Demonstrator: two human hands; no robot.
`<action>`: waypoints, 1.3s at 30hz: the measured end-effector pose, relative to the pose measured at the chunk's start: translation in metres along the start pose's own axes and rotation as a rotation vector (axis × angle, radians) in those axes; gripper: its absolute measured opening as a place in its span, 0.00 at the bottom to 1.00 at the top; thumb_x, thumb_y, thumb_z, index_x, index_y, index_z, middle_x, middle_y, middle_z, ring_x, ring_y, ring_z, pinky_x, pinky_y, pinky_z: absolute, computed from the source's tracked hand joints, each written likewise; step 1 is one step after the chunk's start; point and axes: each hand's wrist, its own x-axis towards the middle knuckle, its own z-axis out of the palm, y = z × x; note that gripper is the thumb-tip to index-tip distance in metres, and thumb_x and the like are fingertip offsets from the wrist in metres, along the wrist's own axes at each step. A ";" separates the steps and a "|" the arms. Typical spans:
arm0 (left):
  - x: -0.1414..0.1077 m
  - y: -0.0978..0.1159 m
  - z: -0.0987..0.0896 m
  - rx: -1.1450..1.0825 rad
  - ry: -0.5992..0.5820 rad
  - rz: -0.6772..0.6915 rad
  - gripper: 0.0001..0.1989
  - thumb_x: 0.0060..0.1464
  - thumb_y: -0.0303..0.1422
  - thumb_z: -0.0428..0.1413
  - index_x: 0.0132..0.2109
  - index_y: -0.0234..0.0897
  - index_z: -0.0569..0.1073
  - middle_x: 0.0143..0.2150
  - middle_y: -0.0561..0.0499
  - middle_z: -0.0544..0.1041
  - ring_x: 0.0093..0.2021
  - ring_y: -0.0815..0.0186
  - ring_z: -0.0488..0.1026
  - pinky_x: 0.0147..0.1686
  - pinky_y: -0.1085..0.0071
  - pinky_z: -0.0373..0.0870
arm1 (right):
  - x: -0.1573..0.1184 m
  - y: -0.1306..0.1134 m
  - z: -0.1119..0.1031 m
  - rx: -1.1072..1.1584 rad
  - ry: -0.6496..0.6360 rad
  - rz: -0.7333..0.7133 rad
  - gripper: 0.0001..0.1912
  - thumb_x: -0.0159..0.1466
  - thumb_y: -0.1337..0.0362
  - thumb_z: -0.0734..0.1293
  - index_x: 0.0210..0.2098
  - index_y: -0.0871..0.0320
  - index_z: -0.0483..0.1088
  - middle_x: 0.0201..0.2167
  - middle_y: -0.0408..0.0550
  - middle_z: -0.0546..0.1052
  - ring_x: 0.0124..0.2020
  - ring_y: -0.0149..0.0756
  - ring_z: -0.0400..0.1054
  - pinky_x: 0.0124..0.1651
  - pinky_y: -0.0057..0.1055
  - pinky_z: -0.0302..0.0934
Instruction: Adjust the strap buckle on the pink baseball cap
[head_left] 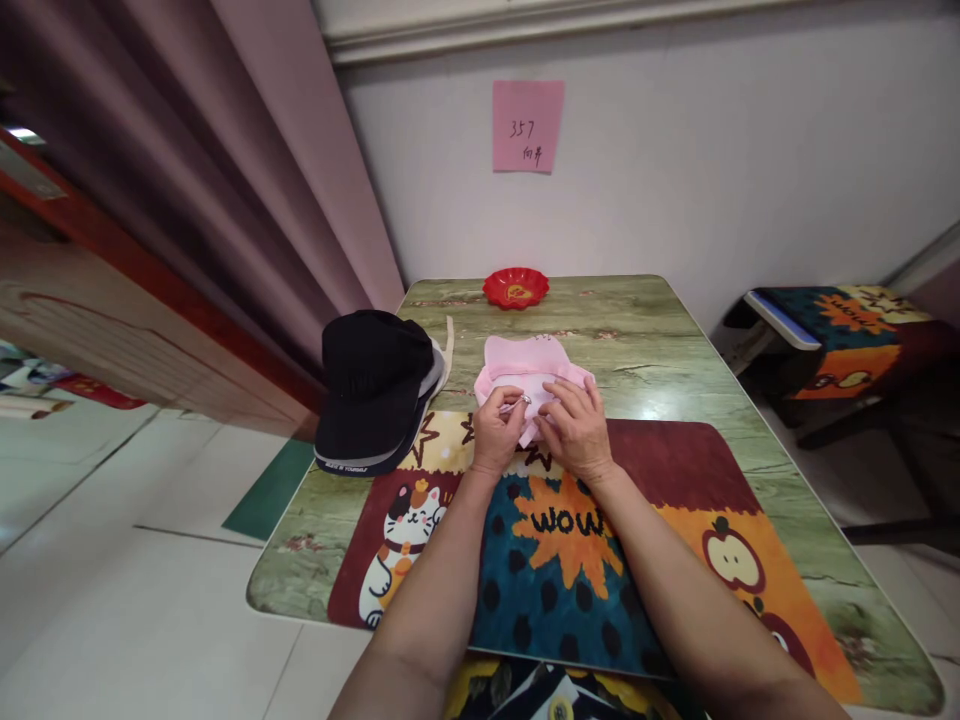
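Observation:
A pink fabric item (pixel 529 354), with a wide upper flap and small dark marks at its top right, lies near the middle of the table. On its lower left part, my left hand (pixel 500 425) pinches a small silvery piece (pixel 526 400) between thumb and fingertips. My right hand (pixel 576 425) rests on the lower right part of the pink item, its fingers spread and bent over the fabric. Whether the silvery piece is joined to the fabric cannot be made out.
Dark caps (pixel 371 385) are stacked at the table's left edge. A red scalloped dish (pixel 516 288) stands near the wall. Under my forearms is a patterned mat (pixel 675 465). A stool (pixel 855 330) stands to the right, a purple curtain (pixel 300 150) hangs at left.

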 end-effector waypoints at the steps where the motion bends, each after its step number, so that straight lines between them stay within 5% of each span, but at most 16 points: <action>1: 0.000 0.001 0.000 -0.023 -0.003 -0.032 0.08 0.57 0.34 0.60 0.43 0.37 0.76 0.37 0.49 0.79 0.34 0.67 0.79 0.31 0.74 0.78 | 0.000 0.000 0.000 0.011 -0.020 -0.017 0.07 0.70 0.64 0.64 0.39 0.55 0.73 0.53 0.53 0.79 0.59 0.45 0.69 0.68 0.48 0.48; 7: 0.002 0.005 -0.003 -0.013 -0.035 -0.056 0.07 0.57 0.34 0.58 0.40 0.36 0.79 0.37 0.49 0.80 0.32 0.68 0.77 0.32 0.74 0.78 | 0.002 0.001 0.000 -0.056 -0.182 0.103 0.16 0.72 0.61 0.61 0.55 0.60 0.71 0.45 0.55 0.81 0.48 0.45 0.71 0.54 0.42 0.55; 14: 0.009 0.012 -0.017 -0.124 -0.063 -0.206 0.10 0.53 0.35 0.61 0.40 0.34 0.80 0.33 0.50 0.80 0.24 0.72 0.71 0.23 0.78 0.68 | 0.003 0.004 -0.005 -0.022 -0.261 0.040 0.16 0.71 0.54 0.63 0.35 0.55 0.78 0.31 0.49 0.76 0.39 0.42 0.66 0.52 0.41 0.53; 19: 0.011 0.015 -0.022 -0.187 -0.104 -0.232 0.10 0.54 0.36 0.60 0.40 0.34 0.80 0.30 0.51 0.79 0.19 0.75 0.65 0.18 0.79 0.61 | 0.001 0.004 -0.003 0.018 -0.290 0.042 0.12 0.70 0.54 0.65 0.41 0.53 0.79 0.48 0.51 0.78 0.45 0.43 0.67 0.48 0.40 0.54; 23: 0.011 0.015 -0.022 -0.213 -0.121 -0.249 0.11 0.53 0.36 0.61 0.42 0.34 0.78 0.29 0.52 0.79 0.16 0.77 0.61 0.17 0.79 0.58 | -0.001 0.006 -0.001 0.102 -0.343 0.101 0.11 0.70 0.57 0.66 0.37 0.54 0.77 0.38 0.50 0.80 0.42 0.42 0.69 0.50 0.41 0.55; 27: 0.011 0.016 -0.023 -0.295 -0.081 -0.281 0.12 0.52 0.38 0.62 0.39 0.35 0.73 0.28 0.53 0.79 0.15 0.78 0.60 0.15 0.79 0.55 | -0.004 0.013 0.002 0.386 -0.178 0.269 0.10 0.69 0.58 0.65 0.39 0.55 0.76 0.40 0.50 0.81 0.44 0.43 0.73 0.53 0.42 0.60; 34: 0.015 0.020 -0.029 -0.426 -0.011 -0.309 0.15 0.50 0.39 0.66 0.39 0.35 0.72 0.29 0.50 0.80 0.17 0.77 0.63 0.14 0.80 0.56 | -0.004 0.037 -0.003 0.583 0.439 0.787 0.20 0.69 0.51 0.64 0.46 0.60 0.77 0.39 0.55 0.83 0.42 0.44 0.79 0.47 0.41 0.71; 39: 0.017 0.035 -0.037 -0.567 -0.004 -0.318 0.17 0.48 0.41 0.67 0.39 0.36 0.71 0.29 0.50 0.80 0.20 0.75 0.68 0.14 0.80 0.54 | 0.009 0.037 -0.020 0.595 0.586 0.798 0.19 0.68 0.51 0.65 0.43 0.61 0.78 0.41 0.56 0.83 0.43 0.47 0.79 0.47 0.45 0.72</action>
